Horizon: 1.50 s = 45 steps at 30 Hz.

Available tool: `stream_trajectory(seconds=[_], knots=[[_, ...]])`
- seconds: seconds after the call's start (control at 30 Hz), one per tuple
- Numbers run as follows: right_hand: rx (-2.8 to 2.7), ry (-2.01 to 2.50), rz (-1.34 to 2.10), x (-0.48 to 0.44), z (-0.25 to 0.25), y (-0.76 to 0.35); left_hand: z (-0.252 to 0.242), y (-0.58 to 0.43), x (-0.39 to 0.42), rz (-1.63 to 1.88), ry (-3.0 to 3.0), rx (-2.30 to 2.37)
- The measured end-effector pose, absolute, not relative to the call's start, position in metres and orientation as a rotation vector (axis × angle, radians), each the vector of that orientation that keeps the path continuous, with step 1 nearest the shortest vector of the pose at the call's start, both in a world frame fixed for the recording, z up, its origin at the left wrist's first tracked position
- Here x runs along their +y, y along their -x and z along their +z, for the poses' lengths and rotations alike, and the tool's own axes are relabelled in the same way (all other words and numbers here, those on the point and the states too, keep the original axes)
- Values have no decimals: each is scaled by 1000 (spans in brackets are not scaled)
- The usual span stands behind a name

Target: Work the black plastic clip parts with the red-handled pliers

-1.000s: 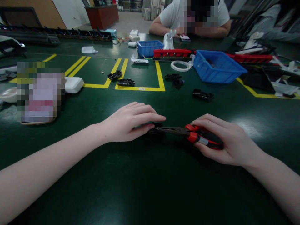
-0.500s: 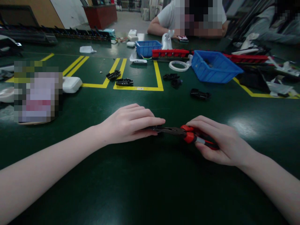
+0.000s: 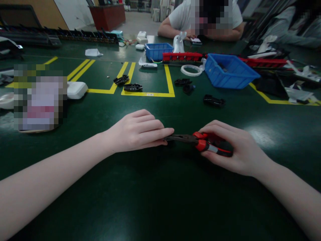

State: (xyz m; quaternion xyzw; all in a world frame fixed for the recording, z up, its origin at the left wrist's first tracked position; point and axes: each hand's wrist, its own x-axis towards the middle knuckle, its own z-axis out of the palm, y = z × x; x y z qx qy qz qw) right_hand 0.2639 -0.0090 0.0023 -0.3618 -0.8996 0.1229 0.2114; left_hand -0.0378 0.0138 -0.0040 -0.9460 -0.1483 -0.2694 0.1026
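Observation:
My right hand (image 3: 234, 150) is wrapped round the red and black handles of a pair of long-nose pliers (image 3: 200, 142), whose dark jaws point left. The jaw tips reach under the fingertips of my left hand (image 3: 139, 132), which lies palm down on the green table (image 3: 155, 201) with its fingers together. A small black part sits under those fingers and is almost wholly hidden.
Several black plastic parts (image 3: 132, 87) lie in and near the yellow floor-tape boxes. A blue bin (image 3: 229, 71), a smaller blue bin (image 3: 157, 51), a red strip (image 3: 182, 56) and a white tape ring (image 3: 191, 70) stand beyond. A person sits across the table.
The pliers and my right hand have shifted left towards my left hand. The black part that showed at my left fingertips is now covered.

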Motion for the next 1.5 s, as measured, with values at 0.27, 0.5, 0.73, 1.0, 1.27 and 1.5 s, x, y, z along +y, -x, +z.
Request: stream_trajectory(seconds=[0.27, 0.5, 0.73, 1.0, 1.27, 1.5], knots=[[-2513, 1008, 291, -9, 0, -265, -4, 39, 14, -701, 2903, -542], [-2551, 1006, 165, -7, -3, -268, -8, 41, 17, -555, 3198, -775], [-2555, 1010, 148, -9, -6, -265, -9, 40, 16, -618, 3306, -868], [-2583, 1000, 65, -9, -4, -268, -8, 40, 15, -617, 3302, -843], [-2591, 926, 36, -12, 0, -267, -3, 38, 8, -757, 3157, -683], [-2552, 937, 44, -13, 1, -270, -5, 40, 10, -788, 3148, -655]])
